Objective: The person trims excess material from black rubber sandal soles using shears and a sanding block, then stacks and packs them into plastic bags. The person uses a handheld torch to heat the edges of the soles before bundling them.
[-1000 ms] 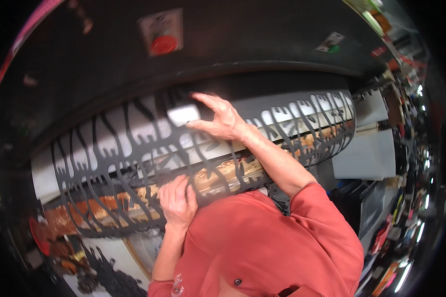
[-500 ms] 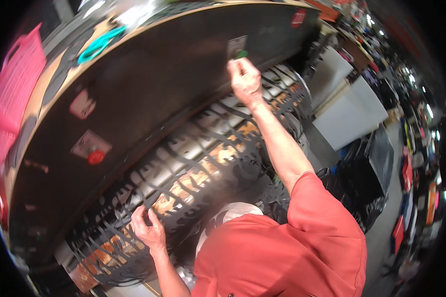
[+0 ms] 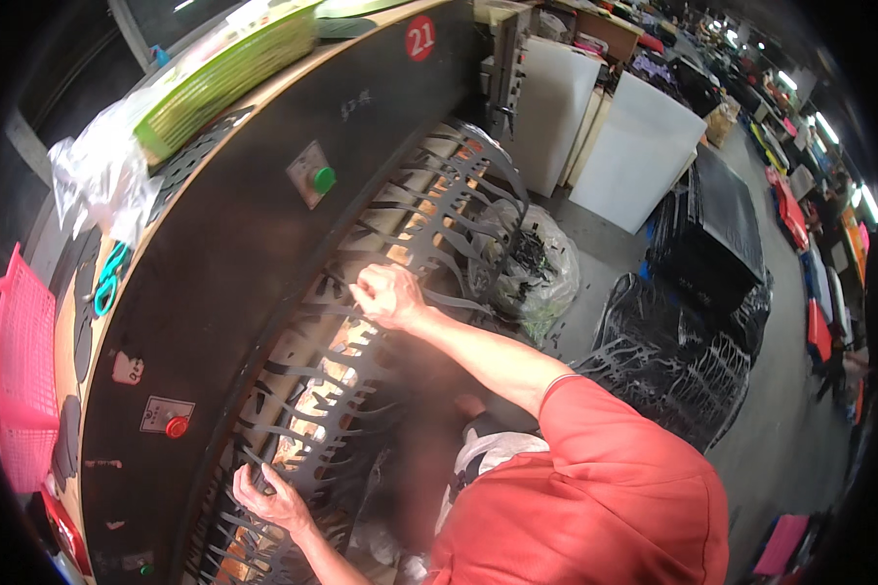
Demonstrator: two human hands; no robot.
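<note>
A dark grey sheet with cut-out strips [image 3: 346,414] hangs along the machine's bed, its loose strips spread over a patterned board [image 3: 312,400]. My right hand [image 3: 388,295] is over the middle of the strips, fingers curled in; whatever they hold, if anything, is hidden. Nearer to me, my left hand [image 3: 268,499] is over the strips' near end, thumb and fingers apart. The machine's black front panel [image 3: 263,224] rises beyond both hands. It carries a green button [image 3: 323,179] and a red button [image 3: 176,426].
On top of the machine are a green basket [image 3: 224,88], teal-handled scissors [image 3: 109,280] and a pink basket [image 3: 24,366]. A clear bag of dark scraps [image 3: 527,263] stands on the floor to the right, near black wrapped stacks [image 3: 702,234] and white boards [image 3: 634,136].
My right hand has left the green button and come down onto the grey strips. My left hand stays near the strips' near end. The view has swung to the right.
</note>
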